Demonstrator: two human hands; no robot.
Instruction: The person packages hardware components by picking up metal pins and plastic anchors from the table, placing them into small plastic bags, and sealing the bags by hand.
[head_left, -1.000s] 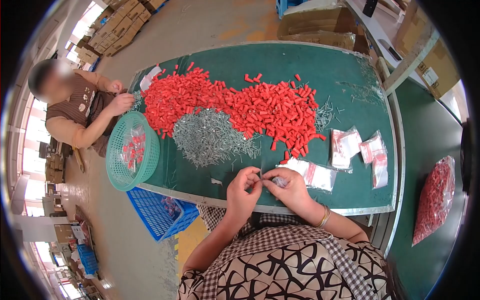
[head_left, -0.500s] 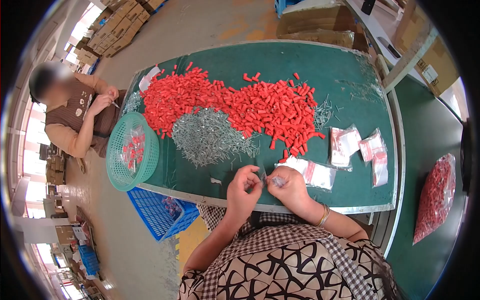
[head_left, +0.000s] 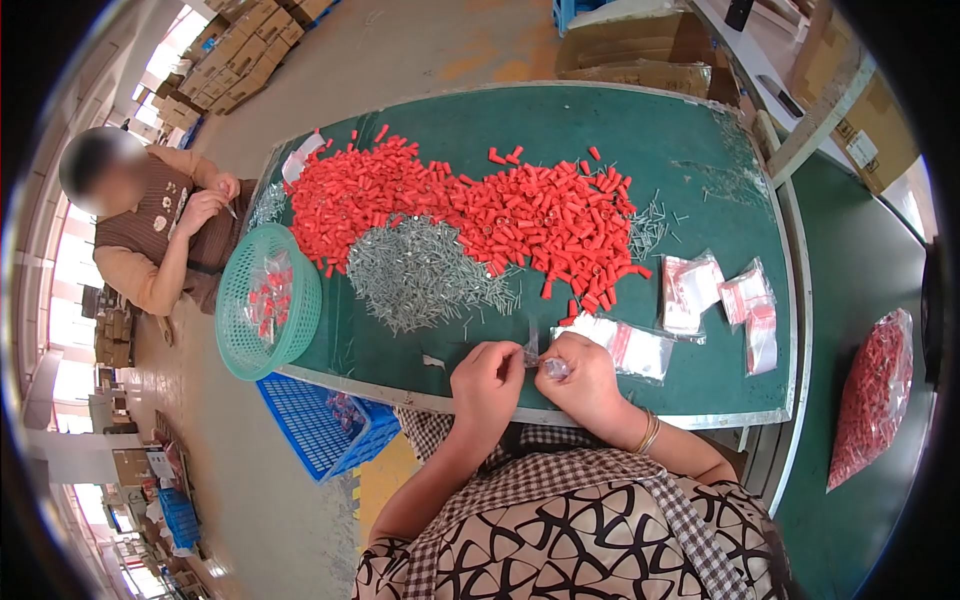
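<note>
Just above the table's near edge, my left hand (head_left: 487, 388) pinches one side of a small clear plastic bag (head_left: 532, 348). My right hand (head_left: 583, 380) is closed around crumpled clear plastic right beside it, and what lies inside its fist is hidden. Ahead of both hands lies a heap of silver screws or nails (head_left: 425, 275), too small to tell which. A long pile of red plastic sleeves (head_left: 540, 215) spreads behind it. Flat packs of clear zip bags (head_left: 635, 350) rest to the right of my right hand.
A green mesh basket (head_left: 230, 335) with bagged red pieces overhangs the table's left edge, above a blue crate (head_left: 315, 425). Another person (head_left: 165, 225) sits at the left, hands together. More bag packs (head_left: 690, 290) and a big bag of red pieces (head_left: 872, 400) are on the right.
My left hand's fingers have closed more tightly on the plastic, and the hand has turned slightly. The clear bag stands out more between my hands. The right hand has hardly moved.
</note>
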